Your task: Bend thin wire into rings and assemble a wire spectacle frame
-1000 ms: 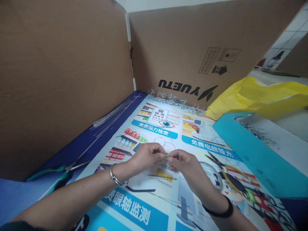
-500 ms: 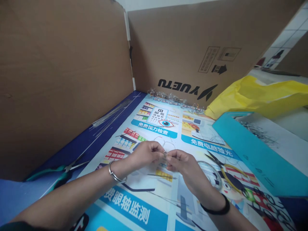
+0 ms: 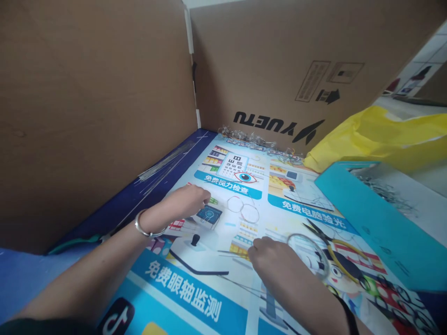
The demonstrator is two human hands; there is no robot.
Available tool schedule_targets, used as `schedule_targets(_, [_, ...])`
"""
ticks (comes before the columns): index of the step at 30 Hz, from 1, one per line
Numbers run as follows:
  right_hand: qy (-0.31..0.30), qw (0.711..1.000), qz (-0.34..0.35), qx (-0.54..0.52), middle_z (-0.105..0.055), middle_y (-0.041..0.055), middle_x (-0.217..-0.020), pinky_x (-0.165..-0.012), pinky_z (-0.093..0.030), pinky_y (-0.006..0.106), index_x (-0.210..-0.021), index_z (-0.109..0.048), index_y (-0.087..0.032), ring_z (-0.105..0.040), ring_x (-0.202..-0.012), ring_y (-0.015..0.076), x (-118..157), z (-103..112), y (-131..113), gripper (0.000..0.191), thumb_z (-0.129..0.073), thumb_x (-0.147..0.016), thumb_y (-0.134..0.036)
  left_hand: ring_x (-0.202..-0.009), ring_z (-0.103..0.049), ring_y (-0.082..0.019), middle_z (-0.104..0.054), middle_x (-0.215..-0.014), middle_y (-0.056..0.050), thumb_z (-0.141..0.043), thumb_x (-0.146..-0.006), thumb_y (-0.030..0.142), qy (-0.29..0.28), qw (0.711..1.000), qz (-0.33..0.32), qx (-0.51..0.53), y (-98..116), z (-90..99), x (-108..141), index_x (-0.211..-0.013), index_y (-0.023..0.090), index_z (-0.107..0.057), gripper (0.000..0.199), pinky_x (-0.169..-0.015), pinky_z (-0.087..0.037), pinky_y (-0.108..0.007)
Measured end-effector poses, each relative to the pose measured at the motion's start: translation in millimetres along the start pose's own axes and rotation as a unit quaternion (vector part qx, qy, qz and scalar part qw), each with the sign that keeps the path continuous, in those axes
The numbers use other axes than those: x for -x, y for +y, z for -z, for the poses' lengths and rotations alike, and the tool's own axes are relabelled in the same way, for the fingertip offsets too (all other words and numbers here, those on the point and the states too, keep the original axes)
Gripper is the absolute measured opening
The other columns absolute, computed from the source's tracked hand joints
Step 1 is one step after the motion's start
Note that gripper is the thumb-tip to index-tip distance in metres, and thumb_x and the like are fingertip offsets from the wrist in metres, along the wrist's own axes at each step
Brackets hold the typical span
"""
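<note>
Two thin wire rings [image 3: 250, 213], joined in a figure eight, lie on the printed poster [image 3: 223, 218], apart from both hands. My left hand [image 3: 190, 201] is to their left, low over the poster, its fingers curled; what they hold, if anything, is hidden. Nearer to me, my right hand [image 3: 268, 256] is closed with its fingertips turned down, beside the ends of some thin wires [image 3: 233, 254]. Whether it grips one cannot be seen. Pliers with yellow handles [image 3: 344, 258] and a clear round ring [image 3: 309, 253] lie right of my right hand.
Cardboard walls [image 3: 104, 116] stand left and behind. A bundle of straight wires [image 3: 167, 160] lies along the left edge, near green-handled pliers [image 3: 75, 242]. Tangled wire bits [image 3: 258, 142] line the back. At right are a turquoise box [image 3: 373, 228] with wire pieces and a yellow bag [image 3: 377, 135].
My hands have let go of the wire rings and moved apart, the left one to the left, the right one slightly towards me. The rings now lie on the poster.
</note>
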State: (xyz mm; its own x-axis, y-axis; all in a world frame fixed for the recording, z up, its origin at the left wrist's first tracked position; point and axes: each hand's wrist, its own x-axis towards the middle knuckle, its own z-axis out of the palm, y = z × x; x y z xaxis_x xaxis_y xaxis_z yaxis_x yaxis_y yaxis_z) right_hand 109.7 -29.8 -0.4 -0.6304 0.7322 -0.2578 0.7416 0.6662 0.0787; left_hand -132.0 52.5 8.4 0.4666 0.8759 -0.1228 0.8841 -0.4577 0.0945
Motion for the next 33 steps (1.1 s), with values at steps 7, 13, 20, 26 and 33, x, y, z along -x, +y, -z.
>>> schedule_targets(7, [0.087,0.996,0.008,0.029,-0.062,0.0107,-0.065,-0.046,-0.027,0.029,-0.068,-0.058,-0.014,-0.059,-0.062,0.0217,-8,-19,-14,0.018,-0.055,-0.071,0.004,-0.06,-0.056,-0.017,-0.064,-0.068,-0.006,-0.044,-0.074,0.008,-0.011,1.0,-0.011,0.004,-3,-8.2,-3,-0.073,0.016,-0.062,0.02,-0.055,-0.036,-0.025])
schedule_targets(13, [0.029,0.999,0.022,0.041,-0.066,0.0115,-0.075,-0.048,-0.032,0.029,-0.078,-0.062,-0.013,-0.061,-0.068,0.0233,-6,-15,-9,0.02,-0.056,-0.07,0.004,-0.061,-0.058,-0.018,-0.065,-0.069,-0.006,-0.041,-0.076,0.009,-0.015,0.999,-0.018,-0.037,-2,-10.4,-3,-0.074,0.017,-0.062,0.023,-0.052,-0.035,-0.026])
schedule_targets(20, [0.025,1.0,0.013,-0.011,-0.067,0.0075,-0.08,-0.052,-0.029,0.03,-0.083,-0.063,-0.018,-0.061,-0.069,0.0212,-1,-11,3,0.026,-0.05,-0.071,0.001,-0.06,-0.059,-0.019,-0.066,-0.072,-0.007,-0.043,-0.079,0.012,-0.031,0.997,0.006,-0.066,1,-7.9,-2,-0.079,0.016,-0.064,0.021,-0.052,-0.037,-0.026])
schedule_targets(26, [0.05,0.997,-0.009,-0.05,-0.067,0.0049,-0.076,-0.052,-0.025,0.03,-0.081,-0.061,-0.019,-0.061,-0.065,0.0203,0,-4,13,0.025,-0.045,-0.072,-0.003,-0.074,-0.061,-0.017,-0.068,-0.084,-0.005,-0.042,-0.089,0.021,0.053,0.996,-0.051,0.046,25,7.6,7,-0.08,0.017,-0.065,0.025,-0.061,-0.04,-0.025])
schedule_targets(33, [0.088,0.996,-0.01,-0.022,-0.066,0.0056,-0.075,-0.051,-0.025,0.03,-0.084,-0.062,-0.018,-0.06,-0.065,0.0187,0,-5,14,0.027,-0.044,-0.074,0.0,-0.064,-0.06,-0.014,-0.069,-0.076,-0.002,-0.052,-0.083,0.015,-0.01,0.985,-0.156,0.067,67,0.8,18,-0.077,0.019,-0.067,0.017,-0.054,-0.037,-0.023])
